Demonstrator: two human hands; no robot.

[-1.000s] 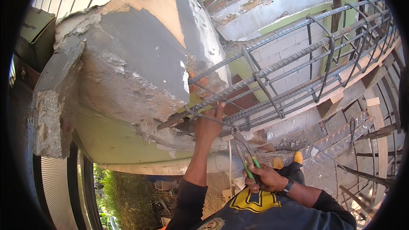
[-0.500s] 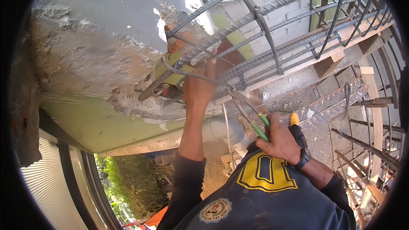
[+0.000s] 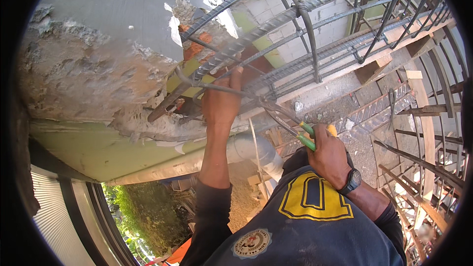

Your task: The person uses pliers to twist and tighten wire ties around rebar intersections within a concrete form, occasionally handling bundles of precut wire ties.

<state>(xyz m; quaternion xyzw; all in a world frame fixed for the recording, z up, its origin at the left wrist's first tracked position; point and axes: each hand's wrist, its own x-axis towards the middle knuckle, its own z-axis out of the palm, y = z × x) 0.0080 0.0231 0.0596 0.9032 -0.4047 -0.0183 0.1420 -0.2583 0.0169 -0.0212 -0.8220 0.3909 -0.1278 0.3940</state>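
Broken grey concrete beam end [image 3: 98,54] with rough, pitted face and exposed orange brick crowds the ribbed steel rebar cage [image 3: 295,24] on its left. Left hand [image 3: 221,101]: fingers clenched round a thin bent rebar [image 3: 207,87] at the cage's near end. Right hand [image 3: 329,155]: fingers closed on green-handled pliers [image 3: 290,128], tips at a tie wire just beside the left hand

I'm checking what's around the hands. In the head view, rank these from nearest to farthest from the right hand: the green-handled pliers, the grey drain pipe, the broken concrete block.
1. green-handled pliers: gripped in the right hand.
2. grey drain pipe: just to its left, below the rebar.
3. broken concrete block: far upper left.
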